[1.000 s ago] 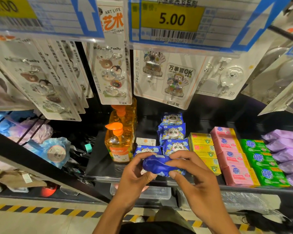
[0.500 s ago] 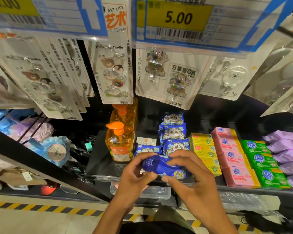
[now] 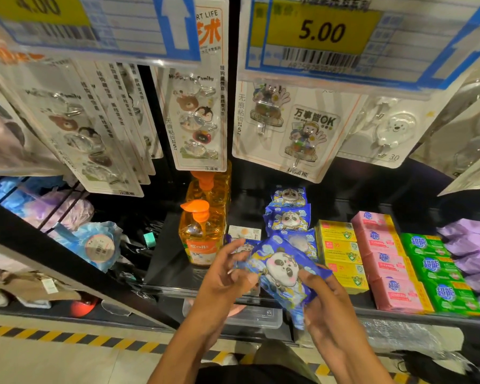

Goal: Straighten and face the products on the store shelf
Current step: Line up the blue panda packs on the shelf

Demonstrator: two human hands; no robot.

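Observation:
I hold a blue panda-print packet (image 3: 281,268) above the front edge of the black shelf (image 3: 172,275), its printed face turned up toward me. My left hand (image 3: 227,281) pinches its left end with thumb and fingers. My right hand (image 3: 324,303) grips its lower right corner. Behind it a row of the same blue packets (image 3: 287,218) runs toward the back of the shelf. Another blue packet lies partly hidden behind my left hand.
Orange soap pump bottles (image 3: 201,236) stand left of the packets, with a small white box (image 3: 244,232) beside them. Yellow (image 3: 341,250), pink (image 3: 385,259) and green (image 3: 438,270) soap boxes and purple packs (image 3: 474,250) fill the right. Hook cards (image 3: 197,117) and price tags (image 3: 322,34) hang overhead.
The packet was bunched between both hands with its plain side showing; now it is turned over and spread out, panda face up, lifted slightly toward me.

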